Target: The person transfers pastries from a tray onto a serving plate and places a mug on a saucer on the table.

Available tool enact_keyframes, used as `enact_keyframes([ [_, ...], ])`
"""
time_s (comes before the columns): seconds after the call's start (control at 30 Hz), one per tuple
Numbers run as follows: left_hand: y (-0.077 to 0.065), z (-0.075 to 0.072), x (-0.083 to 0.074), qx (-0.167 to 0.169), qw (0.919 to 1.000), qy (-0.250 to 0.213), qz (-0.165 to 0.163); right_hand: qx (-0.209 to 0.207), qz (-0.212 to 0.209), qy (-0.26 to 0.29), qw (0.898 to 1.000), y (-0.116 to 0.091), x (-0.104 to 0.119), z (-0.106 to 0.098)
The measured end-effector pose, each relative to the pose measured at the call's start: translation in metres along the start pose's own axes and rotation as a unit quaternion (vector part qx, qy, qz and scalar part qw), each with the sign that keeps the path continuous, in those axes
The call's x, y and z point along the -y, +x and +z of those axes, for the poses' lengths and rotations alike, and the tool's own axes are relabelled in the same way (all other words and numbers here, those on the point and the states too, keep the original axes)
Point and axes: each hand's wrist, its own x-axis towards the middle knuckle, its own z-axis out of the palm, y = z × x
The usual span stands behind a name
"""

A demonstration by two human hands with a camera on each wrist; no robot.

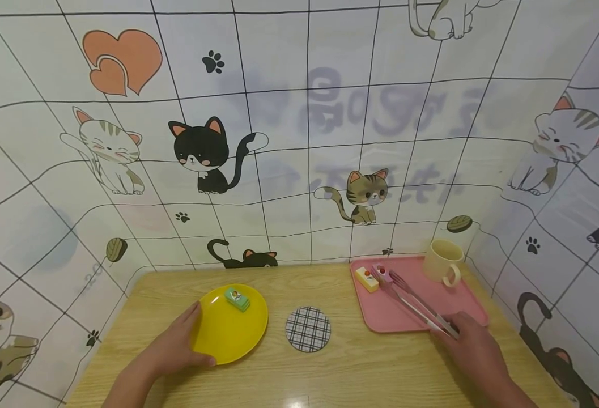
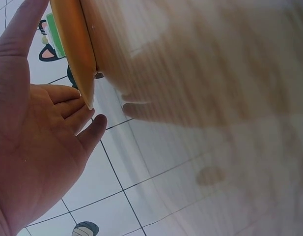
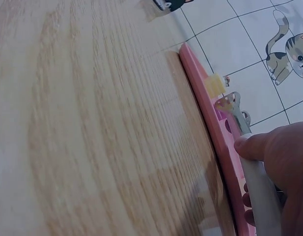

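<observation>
My left hand (image 1: 177, 343) lies along the left rim of a yellow plate (image 1: 228, 334), thumb at the near edge and fingers at the far left. In the left wrist view those fingers are fairly straight and spread. A small green toy cake slice (image 1: 237, 298) sits on the plate. Metal tongs (image 1: 421, 309) are gripped in my right hand (image 1: 470, 345), over a pink tray (image 1: 381, 320). Their spread tips reach a pink-purple toy cake slice (image 1: 382, 272), partly hidden by them. Beside it on the tray is a yellow toy cake slice (image 1: 367, 280).
A cream mug (image 1: 443, 262) stands at the tray's far right, its handle toward me. Between plate and tray lies a round checked coaster (image 1: 308, 329). Behind the wooden table (image 1: 299, 379) rises a wall covering (image 1: 279, 130) printed with cats.
</observation>
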Motion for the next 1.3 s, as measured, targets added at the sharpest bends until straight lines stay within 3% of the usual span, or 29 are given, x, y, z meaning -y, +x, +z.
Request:
enact_keyframes([
  [0.43, -0.0038, 0.0025, -0.003, 0.004, 0.9998, -0.012, -0.015, -0.001, -0.008, 0.009, 1.0, -0.0018, -0.0041, 0.001],
  [0.83, -0.0011, -0.0007, -0.0028, 0.003, 1.0, -0.002, -0.007, -0.027, -0.019, 0.012, 0.999, -0.0048, -0.0018, 0.0055],
  [1.13, 0.0008, -0.0001, -0.0008, 0.006, 0.9999, -0.001, -0.008, -0.022, -0.009, 0.006, 1.0, -0.006, -0.001, 0.0061],
  [1.3, 0.0009, -0.001, -0.0017, 0.007, 0.9999, -0.003, -0.01, -0.044, -0.021, 0.003, 0.999, -0.0073, -0.002, 0.0071],
])
